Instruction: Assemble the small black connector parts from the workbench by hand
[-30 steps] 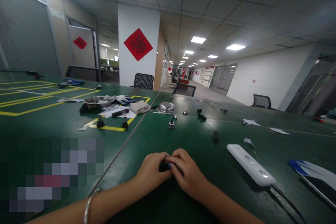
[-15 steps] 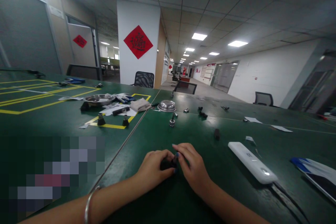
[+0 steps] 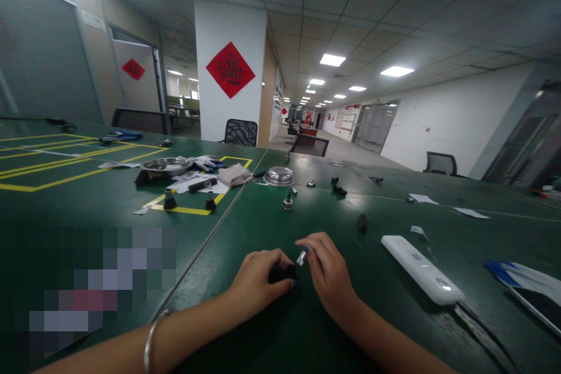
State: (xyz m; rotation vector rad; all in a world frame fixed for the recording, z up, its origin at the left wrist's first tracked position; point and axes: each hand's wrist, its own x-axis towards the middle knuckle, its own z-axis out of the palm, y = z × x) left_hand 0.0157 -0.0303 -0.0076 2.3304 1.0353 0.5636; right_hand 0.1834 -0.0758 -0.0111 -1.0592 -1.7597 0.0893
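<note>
My left hand (image 3: 258,277), with a bangle on its wrist, is closed around a small black part (image 3: 281,272) close to the green table (image 3: 263,339). The fingers hide most of this part, so its kind cannot be told. Just to the right, my right hand (image 3: 328,269) pinches a small shiny metal cylinder (image 3: 301,258) between thumb and fingertips. A narrow gap separates the cylinder from the black part. Beyond the hands a round metal fitting (image 3: 287,204) stands on the table.
A white power bank-like device (image 3: 421,269) with cables lies at the right, near a blue-and-white packet (image 3: 526,292). A black block (image 3: 362,223) sits ahead. Farther back are a metal dome (image 3: 279,176), a metal dish (image 3: 164,166), a cloth (image 3: 235,175) and black cone-shaped parts (image 3: 169,200).
My right hand has drawn slightly up and right from the left hand. The metal cylinder now shows in its fingers, apart from the black part. My left hand has stayed put.
</note>
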